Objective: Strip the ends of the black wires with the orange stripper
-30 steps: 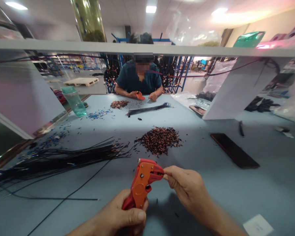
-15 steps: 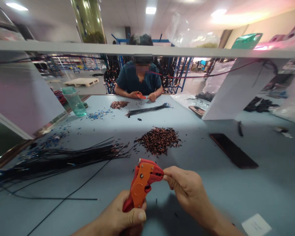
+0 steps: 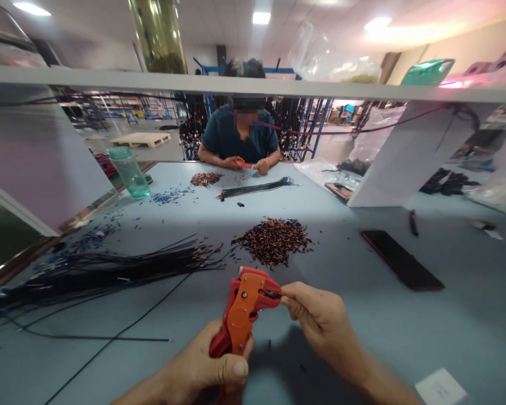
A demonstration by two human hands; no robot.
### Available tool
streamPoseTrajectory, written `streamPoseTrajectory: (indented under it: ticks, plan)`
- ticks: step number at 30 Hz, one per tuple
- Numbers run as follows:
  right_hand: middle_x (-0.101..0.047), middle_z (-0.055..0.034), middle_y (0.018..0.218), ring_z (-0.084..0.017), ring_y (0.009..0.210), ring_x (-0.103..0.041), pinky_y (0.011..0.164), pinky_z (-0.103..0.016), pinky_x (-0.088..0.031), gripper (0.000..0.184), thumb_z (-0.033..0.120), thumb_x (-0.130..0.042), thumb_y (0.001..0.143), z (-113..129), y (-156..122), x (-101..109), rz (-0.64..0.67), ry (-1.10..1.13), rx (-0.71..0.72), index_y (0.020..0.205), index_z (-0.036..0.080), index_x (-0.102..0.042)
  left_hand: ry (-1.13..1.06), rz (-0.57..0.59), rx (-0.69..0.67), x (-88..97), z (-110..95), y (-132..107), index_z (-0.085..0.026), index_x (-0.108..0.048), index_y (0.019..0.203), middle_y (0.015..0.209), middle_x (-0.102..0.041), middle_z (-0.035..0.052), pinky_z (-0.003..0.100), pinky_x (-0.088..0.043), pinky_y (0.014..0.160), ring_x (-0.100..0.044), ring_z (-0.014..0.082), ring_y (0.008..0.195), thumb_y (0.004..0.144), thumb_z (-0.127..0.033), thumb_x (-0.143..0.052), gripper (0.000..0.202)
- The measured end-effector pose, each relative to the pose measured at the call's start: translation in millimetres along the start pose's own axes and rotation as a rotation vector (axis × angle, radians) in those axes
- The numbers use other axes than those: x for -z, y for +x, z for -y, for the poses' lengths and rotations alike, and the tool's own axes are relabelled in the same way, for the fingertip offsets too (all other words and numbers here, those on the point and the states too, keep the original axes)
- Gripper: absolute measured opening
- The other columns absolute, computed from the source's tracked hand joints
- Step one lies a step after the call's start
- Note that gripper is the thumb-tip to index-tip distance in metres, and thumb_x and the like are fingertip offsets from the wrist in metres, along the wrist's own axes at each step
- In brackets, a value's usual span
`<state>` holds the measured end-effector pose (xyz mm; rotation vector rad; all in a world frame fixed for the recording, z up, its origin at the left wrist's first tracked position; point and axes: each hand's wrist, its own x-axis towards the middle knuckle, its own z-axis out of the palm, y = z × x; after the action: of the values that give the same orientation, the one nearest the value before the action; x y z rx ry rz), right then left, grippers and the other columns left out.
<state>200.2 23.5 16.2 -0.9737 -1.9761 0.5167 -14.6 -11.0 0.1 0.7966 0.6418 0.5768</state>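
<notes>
In the left grip (image 3: 202, 365), red tool (image 3: 242, 306), nose at right fingertips (image 3: 289, 296).

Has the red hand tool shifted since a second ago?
Yes, slightly: the red tool has edged away from the person, toward the parts pile.

- The hand tool (image 3: 242, 306) is standing between the hands, its handles lying in the left hand (image 3: 202, 371) and its head touching the right hand's (image 3: 316, 323) pinched fingertips.
- A heap of small parts (image 3: 274, 241) is lying on the table (image 3: 447, 326) just beyond the hands.
- A bundle of wires (image 3: 109, 267) is stretching away left of the hands.
- A flat slab (image 3: 400, 259) is lying beyond and right of the right hand, and a paper slip (image 3: 441, 388) is lying nearer, right of that wrist.
- A co-worker (image 3: 240, 138) is sitting well beyond the hands, at the far edge.
- A bottle (image 3: 129, 171) is standing far beyond the left hand.
</notes>
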Motion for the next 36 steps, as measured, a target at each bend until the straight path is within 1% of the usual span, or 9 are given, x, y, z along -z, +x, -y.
streamPoseTrajectory:
  ticks: [3, 8, 18, 21, 24, 27, 31, 33, 36]
  plan:
    - [-0.052, 0.0033, 0.059, -0.010, 0.049, -0.047, 0.048, -0.020, -0.037, 0.020, 0.019, -0.046, 0.093, -3, 0, 2, -0.032, -0.027, -0.018, 0.084, 0.017, -0.063, -0.096, 0.008, -0.051, 0.4, -6, -3, -0.017, -0.045, 0.069, 0.048, -0.045, -0.0073, 0.018, -0.038, 0.039, -0.040, 0.0039, 0.034, 0.068, -0.042, -0.077, 0.040]
    - [-0.048, 0.0045, 0.055, -0.010, 0.046, -0.047, 0.047, -0.020, -0.037, 0.020, 0.020, -0.044, 0.093, -8, 1, 4, -0.069, -0.042, -0.076, 0.083, 0.017, -0.062, -0.142, -0.122, -0.215, 6.2, -20, -5, -0.018, -0.048, 0.079, 0.056, -0.045, -0.0072, 0.024, -0.045, 0.049, -0.044, 0.0058, 0.042, 0.076, -0.034, -0.070, 0.027]
    - [-0.053, 0.0036, 0.061, -0.010, 0.047, -0.049, 0.050, -0.022, -0.041, 0.024, 0.021, -0.036, 0.094, -9, -3, -3, 0.071, 0.024, -0.157, 0.103, 0.017, -0.058, -0.046, -0.136, -0.181, 4.3, -13, 0, -0.017, -0.050, 0.084, 0.061, -0.049, -0.0044, 0.028, -0.045, 0.055, -0.050, 0.0097, 0.050, 0.073, -0.037, -0.072, 0.031]
    - [-0.057, 0.0039, 0.062, -0.010, 0.046, -0.052, 0.050, -0.022, -0.042, 0.023, 0.022, -0.035, 0.094, -7, -2, -3, 0.116, 0.079, -0.215, 0.109, 0.018, -0.052, 0.011, -0.139, -0.217, 2.9, -14, 1, -0.016, -0.052, 0.089, 0.068, -0.052, -0.0019, 0.030, -0.045, 0.061, -0.053, 0.0134, 0.060, 0.072, -0.039, -0.073, 0.035]
    - [-0.060, 0.0037, 0.062, -0.010, 0.048, -0.056, 0.051, -0.021, -0.043, 0.014, 0.024, -0.039, 0.093, -3, -1, -4, 0.160, 0.158, -0.297, 0.096, 0.019, -0.051, 0.090, -0.125, -0.251, 3.3, -13, 1, -0.016, -0.053, 0.095, 0.075, -0.053, 0.0002, 0.032, -0.045, 0.066, -0.054, 0.0155, 0.069, 0.071, -0.042, -0.074, 0.041]
    - [-0.059, 0.0037, 0.061, -0.010, 0.049, -0.055, 0.051, -0.020, -0.042, 0.015, 0.025, -0.043, 0.092, 1, 0, -4, 0.169, 0.201, -0.350, 0.081, 0.021, -0.053, 0.140, -0.088, -0.271, 5.5, -9, -1, -0.016, -0.052, 0.097, 0.077, -0.054, 0.0009, 0.032, -0.043, 0.068, -0.054, 0.0153, 0.070, 0.073, -0.042, -0.073, 0.041]
    - [-0.056, 0.0008, 0.068, -0.012, 0.058, -0.053, 0.055, -0.022, -0.043, 0.017, 0.027, -0.049, 0.088, 6, 2, -3, 0.091, 0.196, -0.293, 0.077, 0.020, -0.060, 0.166, -0.062, -0.273, 8.1, -5, -2, -0.018, -0.052, 0.100, 0.080, -0.054, 0.0016, 0.032, -0.043, 0.070, -0.054, 0.0158, 0.073, 0.074, -0.041, -0.073, 0.041]
    - [-0.057, -0.0006, 0.071, -0.013, 0.062, -0.053, 0.058, -0.024, -0.042, 0.018, 0.027, -0.052, 0.087, 8, 3, -2, 0.066, 0.192, -0.261, 0.075, 0.019, -0.062, 0.234, -0.080, -0.290, 8.7, -6, -4, -0.018, -0.051, 0.100, 0.081, -0.053, 0.0019, 0.031, -0.042, 0.070, -0.052, 0.0159, 0.074, 0.076, -0.044, -0.071, 0.041]
    - [-0.056, 0.0015, 0.064, -0.013, 0.058, -0.050, 0.055, -0.023, -0.040, 0.018, 0.029, -0.052, 0.087, 10, 2, -1, 0.114, 0.248, -0.345, 0.077, 0.019, -0.063, 0.506, -0.175, -0.344, 9.1, -8, -7, -0.018, -0.052, 0.099, 0.085, -0.052, 0.0037, 0.031, -0.042, 0.072, -0.050, 0.0174, 0.079, 0.084, -0.043, -0.061, 0.030]
